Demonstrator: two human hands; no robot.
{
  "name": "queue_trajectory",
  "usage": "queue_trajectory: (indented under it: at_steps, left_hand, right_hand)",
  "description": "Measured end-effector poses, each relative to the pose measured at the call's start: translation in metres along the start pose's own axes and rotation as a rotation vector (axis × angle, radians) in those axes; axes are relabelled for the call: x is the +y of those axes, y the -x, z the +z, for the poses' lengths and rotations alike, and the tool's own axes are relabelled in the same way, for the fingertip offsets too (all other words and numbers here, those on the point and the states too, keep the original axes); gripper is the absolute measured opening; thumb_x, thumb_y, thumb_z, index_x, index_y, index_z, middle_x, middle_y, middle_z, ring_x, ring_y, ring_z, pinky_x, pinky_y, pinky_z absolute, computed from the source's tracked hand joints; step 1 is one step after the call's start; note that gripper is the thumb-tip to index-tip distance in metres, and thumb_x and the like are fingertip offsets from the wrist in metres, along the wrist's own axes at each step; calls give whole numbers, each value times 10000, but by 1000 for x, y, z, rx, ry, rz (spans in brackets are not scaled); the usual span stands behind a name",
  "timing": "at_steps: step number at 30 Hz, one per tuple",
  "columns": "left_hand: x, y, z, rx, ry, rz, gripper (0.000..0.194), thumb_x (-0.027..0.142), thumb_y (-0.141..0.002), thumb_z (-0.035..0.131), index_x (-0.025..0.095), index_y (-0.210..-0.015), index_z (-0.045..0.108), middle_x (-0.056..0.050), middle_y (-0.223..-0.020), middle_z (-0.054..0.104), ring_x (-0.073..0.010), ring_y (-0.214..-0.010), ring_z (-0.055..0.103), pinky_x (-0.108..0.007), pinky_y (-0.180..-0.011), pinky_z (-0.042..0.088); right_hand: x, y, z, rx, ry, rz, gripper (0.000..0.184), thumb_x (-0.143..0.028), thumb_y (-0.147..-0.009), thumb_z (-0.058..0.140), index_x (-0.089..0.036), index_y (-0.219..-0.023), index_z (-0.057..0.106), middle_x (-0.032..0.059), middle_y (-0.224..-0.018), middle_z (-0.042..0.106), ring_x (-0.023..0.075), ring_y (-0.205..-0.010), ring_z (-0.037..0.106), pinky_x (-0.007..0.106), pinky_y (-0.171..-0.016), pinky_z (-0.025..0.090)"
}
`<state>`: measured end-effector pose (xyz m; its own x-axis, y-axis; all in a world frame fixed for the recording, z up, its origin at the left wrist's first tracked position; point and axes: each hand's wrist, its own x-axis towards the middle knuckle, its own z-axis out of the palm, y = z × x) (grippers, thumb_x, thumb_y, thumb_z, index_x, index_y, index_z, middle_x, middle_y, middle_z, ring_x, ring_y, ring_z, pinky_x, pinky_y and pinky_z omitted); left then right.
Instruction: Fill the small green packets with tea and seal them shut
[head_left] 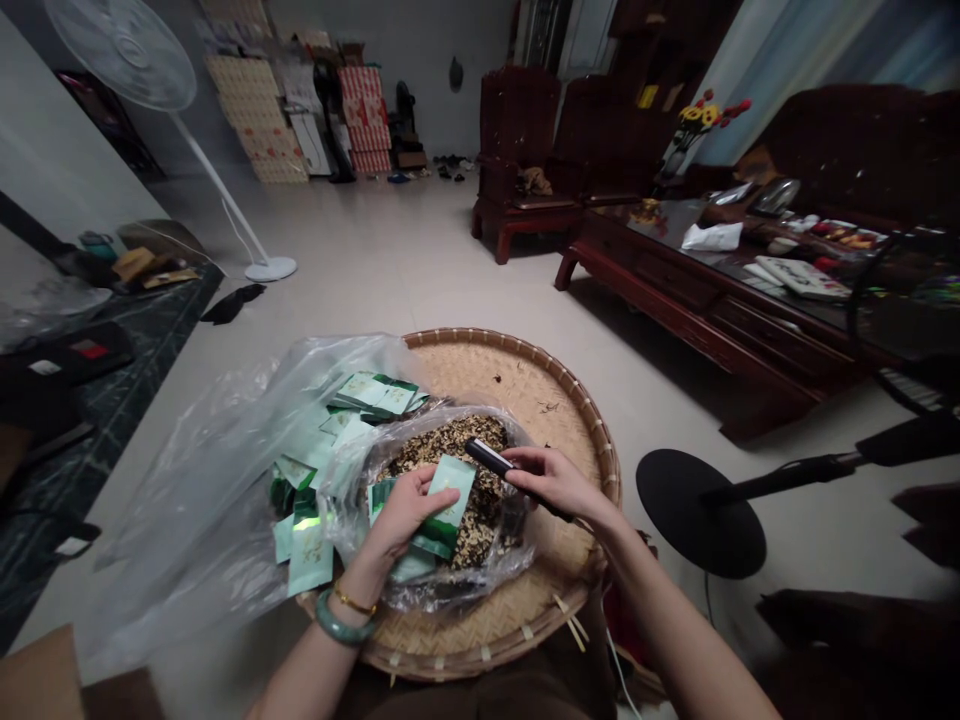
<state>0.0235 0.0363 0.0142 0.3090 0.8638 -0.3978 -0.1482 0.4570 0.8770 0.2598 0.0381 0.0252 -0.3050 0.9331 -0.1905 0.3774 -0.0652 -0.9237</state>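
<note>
My left hand point(409, 510) holds a small green sachet point(455, 485) between thumb and fingers, over an open clear plastic bag point(517, 545) of loose dark and pale dry mix point(480, 535). More green packets lie under that hand, partly hidden. My right hand point(551, 480) grips a slim black hand-held tool point(491, 457) with a pale strip along it, shaped like a bag sealer. Its tip lies close to the sachet's upper right edge; whether they touch I cannot tell. Left of the mix, several green sachets point(311, 555) are piled on and beside a larger clear plastic bag point(217, 500).
A round woven bamboo tray point(577, 420) supports the bag of mix. To the right are a black stand base point(701, 515) and a dark wooden table point(675, 270). A white standing fan point(270, 268) is at the back left. Cardboard point(41, 670) sits at lower left.
</note>
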Motion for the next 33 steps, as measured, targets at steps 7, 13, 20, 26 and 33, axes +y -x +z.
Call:
queue_trajectory:
  at_steps: [7,13,20,26,33]
  left_hand:
    - [0,0,2,159,114,69,522,380,-525,847,135,-942,652,-22,-728,705,-147,-603,634,-232,-568,487]
    - [-4,0,9,228,9,145,398,486,-558,799,126,-617,640,37,-544,575,-90,-501,486,-199,-490,363]
    - [-4,7,12,202,-26,190,394,483,-607,770,118,-579,626,46,-524,502,-81,-513,410,-202,-500,321]
    - [-11,9,10,173,117,151,358,471,-642,744,125,-667,656,17,-604,591,-104,-556,492,-211,-543,379]
    - [-5,11,1,162,252,90,476,506,-729,633,137,-1024,686,-118,-945,725,-233,-884,658,-305,-763,476]
  right_hand:
    - [46,16,-3,146,641,-21,546,-304,-770,664,-151,-1272,510,137,-1031,681,290,-942,633,400,-805,478]
    - [16,8,19,236,406,-161,264,-357,-869,554,-202,-1065,639,94,-1043,678,232,-975,612,359,-850,471]
    - [-15,-21,66,291,-77,-261,243,-399,-758,679,-187,-644,648,28,-687,643,162,-657,581,269,-605,457]
    - [-12,-19,66,250,-101,-228,232,-386,-761,658,-184,-647,653,31,-689,644,166,-668,591,278,-626,471]
    - [-13,-16,50,182,-449,1,325,-498,-745,645,-190,-759,543,-59,-476,544,91,-352,473,194,-330,385]
